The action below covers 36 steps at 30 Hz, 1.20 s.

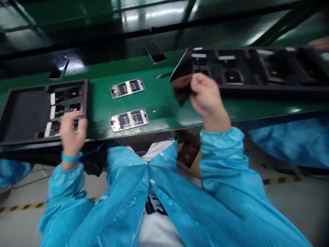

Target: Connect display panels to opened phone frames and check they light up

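Observation:
My right hand (207,94) pinches a thin black glossy panel (181,79) by its edge, tilted above the green bench; it looks like a phone screen, blurred by motion. My left hand (72,132) is over the right side of a black foam tray (23,113), thumb and fingers apart. Beneath and beyond its fingers lie several dark phone parts (58,111) with white strips. Between my hands, two opened phone bodies (137,117) lie on the bench, each with a pale band across its middle.
More black trays (246,90) with phone parts run along the right, and another person's hand (320,44) reaches in there. Two dark phones (155,53) (58,73) lie at the back of the green bench (100,99). Blue sleeves of others (295,140) show at both sides.

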Motion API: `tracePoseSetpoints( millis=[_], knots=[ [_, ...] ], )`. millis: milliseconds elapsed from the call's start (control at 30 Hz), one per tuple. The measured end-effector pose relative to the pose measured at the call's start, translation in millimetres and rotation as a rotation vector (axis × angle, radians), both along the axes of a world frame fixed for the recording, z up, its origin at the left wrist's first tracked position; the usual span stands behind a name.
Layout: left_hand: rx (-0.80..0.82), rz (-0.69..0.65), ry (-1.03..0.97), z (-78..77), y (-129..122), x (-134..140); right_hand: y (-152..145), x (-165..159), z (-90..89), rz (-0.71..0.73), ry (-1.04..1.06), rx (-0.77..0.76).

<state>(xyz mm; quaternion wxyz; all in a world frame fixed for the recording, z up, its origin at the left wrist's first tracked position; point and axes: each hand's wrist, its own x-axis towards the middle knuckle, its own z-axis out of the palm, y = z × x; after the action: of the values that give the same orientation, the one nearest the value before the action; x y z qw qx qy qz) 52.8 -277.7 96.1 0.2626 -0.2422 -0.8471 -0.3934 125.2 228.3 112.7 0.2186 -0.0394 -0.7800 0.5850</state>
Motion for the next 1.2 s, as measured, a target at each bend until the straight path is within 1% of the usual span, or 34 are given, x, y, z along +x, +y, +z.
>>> tracePoseSetpoints(
  millis=[33,100,133,167,233,300,400,467,500,533,600,667,700,800,867,933,1000,1033,1100,1167,1200],
  knots=[
    [0.079,-0.139,-0.181,-3.0,31,16,-37,5,-3.1,0.119,-0.009,-0.054],
    [0.303,-0.460,-0.607,-12.0,87,42,-98,16,-2.9,0.316,-0.049,0.011],
    [0.394,-0.549,-0.803,-17.2,110,51,-118,20,-0.7,0.397,-0.064,0.063],
    [0.449,-0.603,-0.953,-21.8,127,57,-131,23,1.7,0.458,-0.075,0.116],
    [0.516,-0.617,-1.060,-27.0,147,62,-139,24,5.4,0.518,-0.085,0.182],
    [0.578,-0.624,-1.099,-25.9,154,60,-133,21,6.5,0.510,-0.095,0.197],
    [0.708,-0.738,-1.187,-18.0,158,55,-124,19,6.7,0.485,-0.081,0.193],
    [0.740,-0.823,-1.208,-14.1,162,53,-124,22,7.4,0.498,-0.050,0.214],
    [0.739,-0.838,-1.202,-13.4,164,52,-125,24,7.6,0.503,-0.042,0.228],
    [0.740,-0.829,-1.192,-13.5,166,52,-125,26,7.3,0.502,-0.041,0.242],
    [0.750,-0.772,-1.161,-15.6,163,47,-117,27,4.1,0.469,-0.054,0.270],
    [0.731,-0.683,-1.088,-18.7,153,37,-99,22,-4.1,0.409,-0.084,0.315],
    [0.692,-0.628,-1.032,-19.8,146,31,-87,17,-9.9,0.375,-0.112,0.351],
    [0.473,-0.429,-0.848,-19.8,126,9,-54,-2,-29.1,0.266,-0.251,0.522],
    [0.281,-0.324,-0.774,-16.7,118,-3,-46,-11,-38.8,0.199,-0.319,0.645],
    [0.125,-0.282,-0.759,-12.6,116,-11,-57,-14,-43.7,0.109,-0.273,0.756],
    [0.052,-0.295,-0.785,-8.9,118,-15,-82,-13,-44.8,0.068,-0.117,0.834],
    [0.044,-0.307,-0.799,-7.7,120,-15,-98,-12,-45.0,0.097,-0.021,0.854],
    [0.054,-0.328,-0.827,-6.6,124,-16,-130,-14,-46.2,0.260,0.129,0.850],
    [0.075,-0.350,-0.879,-7.6,125,-15,-153,-20,-50.0,0.423,0.193,0.827],
    [0.084,-0.363,-0.909,-8.8,124,-14,-161,-24,-52.7,0.471,0.200,0.811]
  ],
)
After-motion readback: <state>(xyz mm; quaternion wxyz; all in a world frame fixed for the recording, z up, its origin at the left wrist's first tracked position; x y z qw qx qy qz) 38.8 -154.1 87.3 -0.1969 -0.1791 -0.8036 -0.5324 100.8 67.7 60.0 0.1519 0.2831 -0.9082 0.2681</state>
